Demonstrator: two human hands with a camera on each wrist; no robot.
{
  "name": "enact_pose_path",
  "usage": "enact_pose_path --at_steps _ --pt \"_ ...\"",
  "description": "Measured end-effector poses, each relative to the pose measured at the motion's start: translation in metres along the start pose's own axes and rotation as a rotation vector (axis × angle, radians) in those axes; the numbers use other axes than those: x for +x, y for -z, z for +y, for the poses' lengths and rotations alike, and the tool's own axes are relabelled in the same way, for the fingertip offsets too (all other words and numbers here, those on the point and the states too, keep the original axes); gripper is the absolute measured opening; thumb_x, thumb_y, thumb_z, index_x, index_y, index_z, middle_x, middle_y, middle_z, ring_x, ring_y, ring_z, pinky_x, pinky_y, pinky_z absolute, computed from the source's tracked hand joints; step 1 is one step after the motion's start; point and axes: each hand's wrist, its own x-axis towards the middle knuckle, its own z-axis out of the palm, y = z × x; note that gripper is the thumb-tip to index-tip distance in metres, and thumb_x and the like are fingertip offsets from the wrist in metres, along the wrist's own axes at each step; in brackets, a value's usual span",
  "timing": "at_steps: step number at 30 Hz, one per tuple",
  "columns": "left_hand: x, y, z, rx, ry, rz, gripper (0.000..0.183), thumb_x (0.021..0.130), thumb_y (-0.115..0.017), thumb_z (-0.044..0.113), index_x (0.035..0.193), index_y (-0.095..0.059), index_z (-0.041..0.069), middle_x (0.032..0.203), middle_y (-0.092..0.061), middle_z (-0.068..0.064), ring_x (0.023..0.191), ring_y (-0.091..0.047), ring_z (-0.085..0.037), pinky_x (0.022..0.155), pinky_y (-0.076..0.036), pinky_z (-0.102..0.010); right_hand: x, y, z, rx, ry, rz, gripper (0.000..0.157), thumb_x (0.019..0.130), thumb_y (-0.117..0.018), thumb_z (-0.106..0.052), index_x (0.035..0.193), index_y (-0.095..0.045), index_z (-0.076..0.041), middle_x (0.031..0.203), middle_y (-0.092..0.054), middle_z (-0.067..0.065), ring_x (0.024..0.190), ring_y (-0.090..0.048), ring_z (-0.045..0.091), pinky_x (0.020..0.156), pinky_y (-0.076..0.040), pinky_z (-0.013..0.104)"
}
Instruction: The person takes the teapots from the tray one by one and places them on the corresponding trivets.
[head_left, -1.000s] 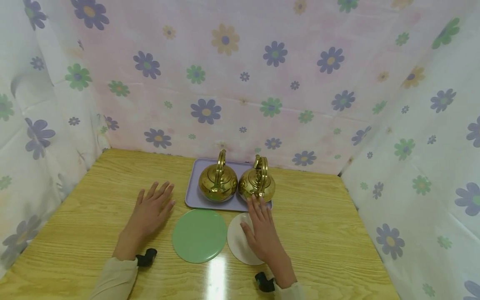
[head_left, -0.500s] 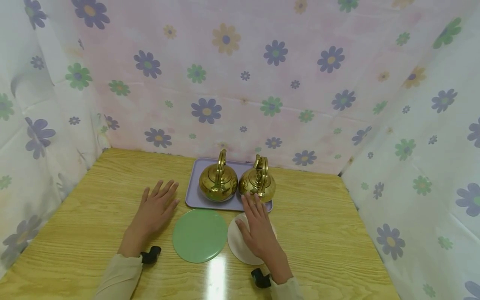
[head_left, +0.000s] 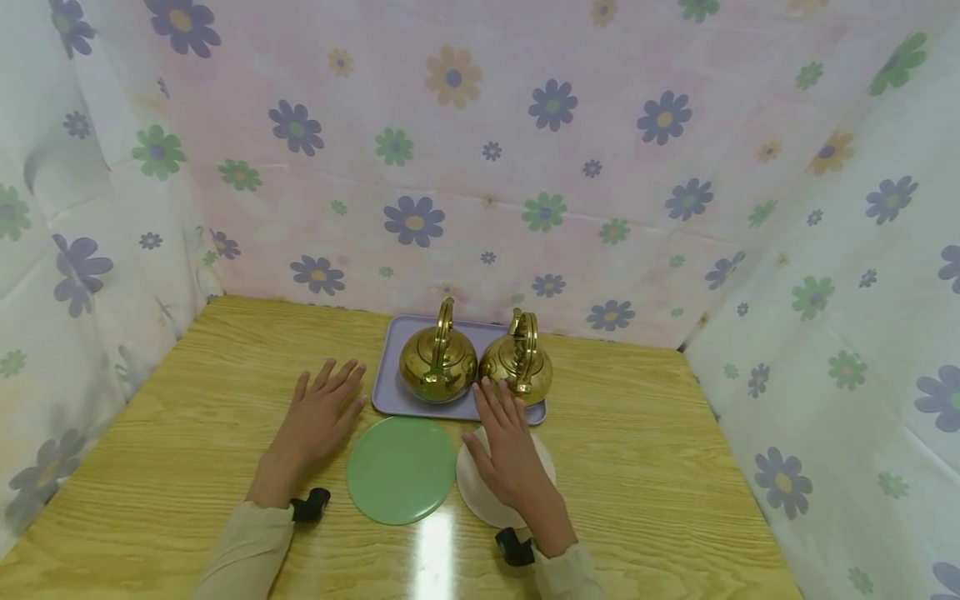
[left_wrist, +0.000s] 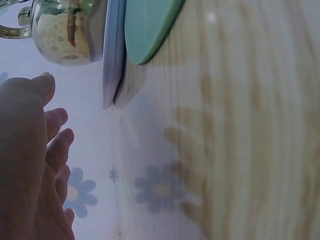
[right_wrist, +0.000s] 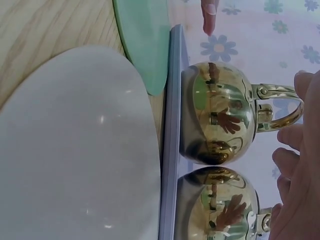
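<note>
Two shiny gold teapots stand side by side on a lavender tray (head_left: 388,392). The left teapot (head_left: 420,371) and the right teapot (head_left: 536,379) both have arched top handles. My left hand (head_left: 317,417), fingers spread, hovers left of the tray; its shadow falls on the wood in the left wrist view. My right hand (head_left: 508,450) is held over the white round plate (head_left: 472,492), its fingertips overlapping the front of the right teapot in the head view. Both hands hold nothing. A green round plate (head_left: 401,471) lies between the hands, in front of the tray.
The wood-grain table (head_left: 637,483) reaches back to a flower-patterned curtain (head_left: 480,183), which also encloses both sides. Small black devices are strapped at the left wrist (head_left: 310,505) and the right wrist (head_left: 514,547). A light reflection shines on the table's front.
Both hands have drifted inward: the left hand to the right and slightly forward, the right hand to the left and slightly forward. Teapots, tray and plates have stayed put.
</note>
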Motion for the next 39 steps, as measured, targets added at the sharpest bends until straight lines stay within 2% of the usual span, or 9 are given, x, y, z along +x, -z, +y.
enact_pose_path --at_steps 7,14,20,25,31,39 --pt "0.003 -0.003 0.0 0.0 -0.009 -0.034 0.055 0.109 -0.045 0.034 0.157 -0.039 0.008 0.163 -0.035 -0.015 0.153 -0.019 -0.046 0.12 -0.006 -0.07 0.006 0.0 -0.005 0.03 0.007 -0.029 0.066 0.109 -0.046 -0.034 0.163 -0.019 -0.007 0.17 -0.016 0.014 0.158 -0.007 0.037 0.125 -0.009 0.06" --pt "0.006 -0.007 -0.001 0.008 -0.041 -0.031 0.053 0.109 -0.046 0.032 0.156 -0.042 0.008 0.161 -0.039 -0.014 0.153 -0.022 -0.045 0.121 -0.008 -0.068 0.01 -0.002 -0.008 0.048 0.016 -0.039 0.066 0.11 -0.043 -0.037 0.163 -0.019 -0.005 0.17 -0.014 0.014 0.158 -0.004 0.035 0.126 -0.008 0.059" --pt "0.008 -0.009 -0.001 -0.025 -0.087 -0.009 0.051 0.108 -0.048 0.029 0.153 -0.045 0.006 0.159 -0.042 -0.017 0.151 -0.026 -0.046 0.121 -0.01 -0.068 0.016 -0.003 -0.01 0.046 0.026 -0.039 0.066 0.11 -0.041 -0.038 0.163 -0.019 -0.006 0.171 -0.013 0.012 0.158 -0.004 0.034 0.126 -0.009 0.057" --pt "0.013 -0.01 -0.001 -0.061 -0.083 -0.043 0.05 0.108 -0.048 0.027 0.153 -0.046 0.005 0.159 -0.042 -0.016 0.151 -0.026 -0.046 0.12 -0.011 -0.069 0.022 -0.004 -0.012 0.064 0.038 -0.035 0.066 0.11 -0.041 -0.038 0.164 -0.015 -0.009 0.171 -0.014 0.013 0.159 -0.003 0.032 0.126 -0.01 0.059" --pt "0.017 -0.014 -0.007 -0.117 -0.079 -0.073 0.05 0.108 -0.048 0.025 0.152 -0.045 0.002 0.159 -0.041 -0.018 0.15 -0.025 -0.048 0.119 -0.012 -0.071 0.026 -0.005 -0.014 0.101 0.026 -0.051 0.067 0.11 -0.039 -0.041 0.164 -0.016 -0.009 0.171 -0.014 0.012 0.159 -0.001 0.029 0.127 -0.008 0.057" --pt "0.02 -0.022 -0.014 -0.144 -0.099 -0.074 0.049 0.108 -0.05 0.023 0.151 -0.046 0.0 0.161 -0.039 -0.017 0.151 -0.024 -0.047 0.12 -0.01 -0.07 0.034 -0.008 -0.016 0.152 0.039 -0.052 0.067 0.111 -0.037 -0.042 0.164 -0.015 -0.008 0.171 -0.011 0.009 0.159 -0.002 0.031 0.126 -0.009 0.058"
